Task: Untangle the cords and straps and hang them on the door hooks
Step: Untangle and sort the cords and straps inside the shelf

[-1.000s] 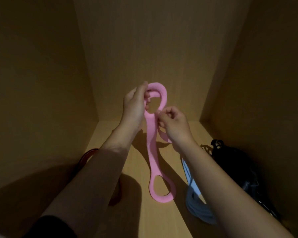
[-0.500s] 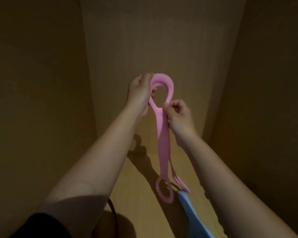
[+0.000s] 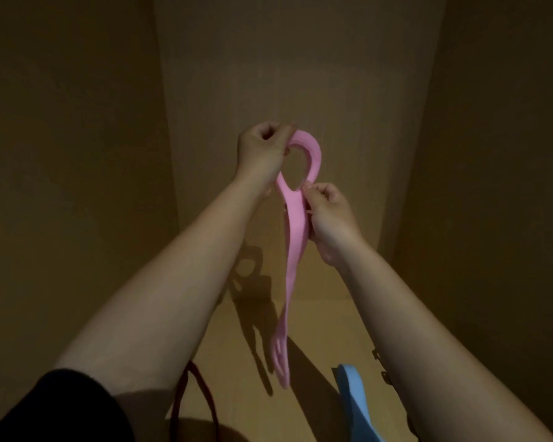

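Pink strap half-hidden in both hands' grip; blue strap cropped

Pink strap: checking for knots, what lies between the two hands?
Head view: only the open loop of the pink strap runs between left hand and right hand; no knot shows.

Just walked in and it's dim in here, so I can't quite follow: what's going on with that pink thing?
A person holds a pink strap up inside a wooden cupboard. The left hand grips the top of its loop, and the right hand pinches the strap just below the loop. The rest appears to hang free. A blue strap and a dark red cord lie on the cupboard floor below. No hook is in view.
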`<state>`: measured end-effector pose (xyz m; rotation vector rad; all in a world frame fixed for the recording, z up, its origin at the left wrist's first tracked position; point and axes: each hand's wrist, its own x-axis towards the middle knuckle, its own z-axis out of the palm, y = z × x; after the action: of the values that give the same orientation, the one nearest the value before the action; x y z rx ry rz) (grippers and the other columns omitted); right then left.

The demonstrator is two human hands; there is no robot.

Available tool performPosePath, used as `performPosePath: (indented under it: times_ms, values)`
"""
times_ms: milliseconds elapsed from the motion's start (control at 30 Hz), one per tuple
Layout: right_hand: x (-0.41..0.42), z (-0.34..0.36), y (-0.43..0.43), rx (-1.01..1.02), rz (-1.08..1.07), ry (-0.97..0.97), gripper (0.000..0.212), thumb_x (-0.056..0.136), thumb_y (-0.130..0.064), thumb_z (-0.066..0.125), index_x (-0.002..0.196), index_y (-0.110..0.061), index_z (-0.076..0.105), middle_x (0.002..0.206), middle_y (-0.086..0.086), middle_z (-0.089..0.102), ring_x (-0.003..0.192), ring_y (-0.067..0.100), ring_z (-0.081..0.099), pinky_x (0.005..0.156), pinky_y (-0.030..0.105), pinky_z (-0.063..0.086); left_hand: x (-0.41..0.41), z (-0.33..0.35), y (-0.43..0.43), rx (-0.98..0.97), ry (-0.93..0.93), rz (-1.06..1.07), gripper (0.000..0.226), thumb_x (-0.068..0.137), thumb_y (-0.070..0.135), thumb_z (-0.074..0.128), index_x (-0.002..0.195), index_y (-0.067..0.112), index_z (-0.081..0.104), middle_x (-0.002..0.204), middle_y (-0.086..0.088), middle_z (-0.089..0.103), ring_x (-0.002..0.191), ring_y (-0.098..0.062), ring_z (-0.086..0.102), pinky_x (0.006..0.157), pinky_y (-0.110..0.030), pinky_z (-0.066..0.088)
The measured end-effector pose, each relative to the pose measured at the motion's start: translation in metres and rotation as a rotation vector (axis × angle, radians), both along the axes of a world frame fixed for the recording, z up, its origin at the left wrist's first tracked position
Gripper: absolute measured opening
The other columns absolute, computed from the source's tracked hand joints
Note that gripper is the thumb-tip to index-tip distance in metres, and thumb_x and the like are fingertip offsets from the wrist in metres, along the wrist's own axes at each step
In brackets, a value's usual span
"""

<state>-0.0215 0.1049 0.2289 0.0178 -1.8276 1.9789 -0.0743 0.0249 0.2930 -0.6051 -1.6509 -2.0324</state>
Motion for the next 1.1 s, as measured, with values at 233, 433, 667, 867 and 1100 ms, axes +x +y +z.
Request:
performPosePath:
  times_ms: [233,433,667,867,1100]
  values:
    - [0.002,-0.008,-0.001,0.089,-0.080,0.022,0.022,0.093,-0.033,0.049,0.095,-0.012,0.052,0.083,0.006,0.061,0.074,0.021,0.059,0.077,0.039,0.052,0.003,-0.002,0.000,-0.032,0.003,-0.003,0.028,0.087,0.017,0.061,0.059,0.018,0.056,0.045,0.010,0.049,0.038,0.001,0.043,0.046,-0.014,0.037]
    - [0.003,-0.024,0.002,0.037,0.030,-0.046,0.050,0.087,-0.038,0.059,0.127,-0.019,0.036,0.095,0.000,0.066,0.084,0.017,0.065,0.078,0.034,0.055,0.004,-0.005,0.001,-0.004,0.017,0.020,0.030,0.086,0.016,0.062,0.057,0.018,0.055,0.041,0.012,0.047,0.038,0.001,0.042,0.045,-0.014,0.036]
    - [-0.004,-0.046,-0.002,0.352,-0.099,-0.031,0.033,0.078,-0.018,0.070,0.105,-0.013,0.052,0.081,-0.003,0.058,0.076,0.018,0.061,0.067,0.033,0.055,0.003,-0.014,0.006,0.007,0.025,0.046,0.034,0.088,0.018,0.061,0.055,0.018,0.051,0.037,0.012,0.045,0.039,0.000,0.039,0.048,-0.018,0.035]
    - [-0.010,-0.048,-0.008,0.640,-0.250,-0.020,0.023,0.068,-0.032,0.053,0.078,-0.013,0.060,0.075,0.011,0.064,0.069,0.030,0.063,0.060,0.041,0.055,0.003,-0.022,0.004,0.036,-0.016,0.076,0.035,0.088,0.018,0.060,0.054,0.018,0.051,0.037,0.012,0.045,0.037,0.001,0.038,0.046,-0.017,0.035]
    - [-0.007,-0.061,-0.010,0.385,0.009,-0.166,0.023,0.082,-0.012,0.060,0.103,-0.012,0.050,0.083,0.002,0.055,0.080,0.023,0.059,0.075,0.040,0.052,0.005,-0.030,-0.003,0.038,-0.113,0.076,0.025,0.090,0.021,0.055,0.065,0.018,0.057,0.061,0.003,0.052,0.047,-0.001,0.048,0.051,-0.015,0.041]
